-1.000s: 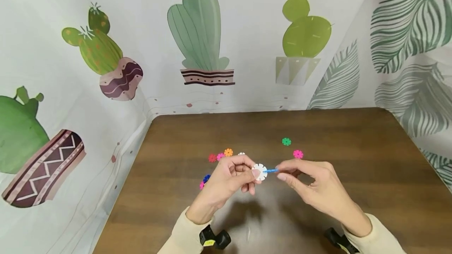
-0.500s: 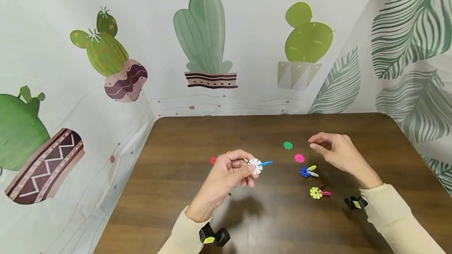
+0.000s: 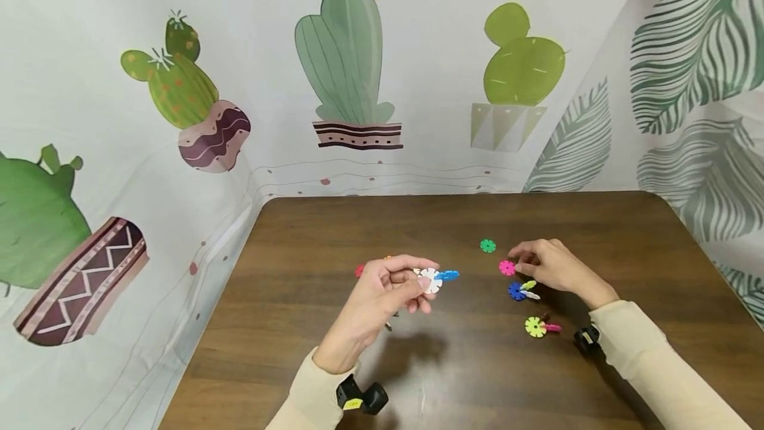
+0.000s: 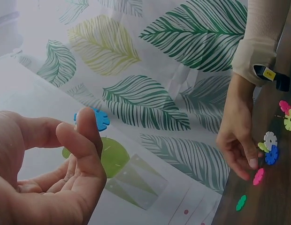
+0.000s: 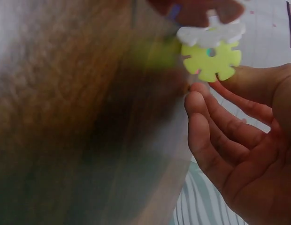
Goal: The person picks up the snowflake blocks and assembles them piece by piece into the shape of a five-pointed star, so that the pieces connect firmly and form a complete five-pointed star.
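My left hand (image 3: 382, 294) holds up a white notched plastic disc (image 3: 432, 284), pinched between thumb and fingers. Slotted into its right side is a blue notched disc (image 3: 449, 275), which also shows past the fingertips in the left wrist view. Down at the right of the table, my right hand (image 3: 558, 264) has its fingertips at a pink notched disc (image 3: 507, 267) lying flat; no firm grip shows. Just in front of that hand lies a joined piece with a dark blue disc (image 3: 516, 291), a yellow one (image 5: 211, 61) and a white one (image 5: 216, 33).
Beyond the pink disc lies a green disc (image 3: 487, 245). Nearer me is a joined piece with a yellow-green disc (image 3: 535, 327) and a pink one (image 3: 553, 328). Left of my left hand a red disc (image 3: 359, 271) peeks out, others partly hidden. A patterned cloth (image 3: 436, 85) hangs behind the table.
My right hand let go of the blue disc, swung out to the right, then lowered to the pink disc. The left hand keeps the joined white and blue discs almost in place.
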Demonstrator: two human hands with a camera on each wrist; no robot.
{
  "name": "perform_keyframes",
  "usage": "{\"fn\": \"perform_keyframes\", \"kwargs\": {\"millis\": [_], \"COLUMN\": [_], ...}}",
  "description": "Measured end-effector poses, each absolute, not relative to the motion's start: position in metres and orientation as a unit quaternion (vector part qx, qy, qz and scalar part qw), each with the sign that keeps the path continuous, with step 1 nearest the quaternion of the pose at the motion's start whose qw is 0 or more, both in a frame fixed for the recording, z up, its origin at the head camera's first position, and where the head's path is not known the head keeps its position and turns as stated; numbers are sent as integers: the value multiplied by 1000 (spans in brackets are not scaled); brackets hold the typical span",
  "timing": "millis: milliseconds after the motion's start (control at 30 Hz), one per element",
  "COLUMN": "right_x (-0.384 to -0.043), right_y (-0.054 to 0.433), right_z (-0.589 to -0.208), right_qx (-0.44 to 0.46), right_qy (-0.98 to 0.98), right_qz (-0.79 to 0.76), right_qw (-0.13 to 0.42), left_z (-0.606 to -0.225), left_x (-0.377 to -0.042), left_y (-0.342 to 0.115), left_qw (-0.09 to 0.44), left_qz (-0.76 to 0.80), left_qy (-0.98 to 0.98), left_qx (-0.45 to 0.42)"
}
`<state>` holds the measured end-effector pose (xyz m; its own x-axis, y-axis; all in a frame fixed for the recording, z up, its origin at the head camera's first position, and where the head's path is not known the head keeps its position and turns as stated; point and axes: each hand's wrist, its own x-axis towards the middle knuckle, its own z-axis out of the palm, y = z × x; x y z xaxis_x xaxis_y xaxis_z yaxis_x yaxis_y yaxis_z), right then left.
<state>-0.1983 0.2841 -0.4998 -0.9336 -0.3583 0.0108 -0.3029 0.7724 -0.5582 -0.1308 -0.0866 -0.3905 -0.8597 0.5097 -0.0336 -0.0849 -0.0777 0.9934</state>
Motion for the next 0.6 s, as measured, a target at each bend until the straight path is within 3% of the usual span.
{"fn": "perform_keyframes", "kwargs": {"millis": [600], "right_x": [-209], "right_y": [278], "right_z": [-508], "right_qx": [-209], "right_qy": [942], "right_qz": [-259], "right_qw": [43], "left_z": [-392], "left_x": [-133], "left_y": [-85], "left_qw": [217], "left_qz": [716], "left_qy": [642], "left_qx": [165]}}
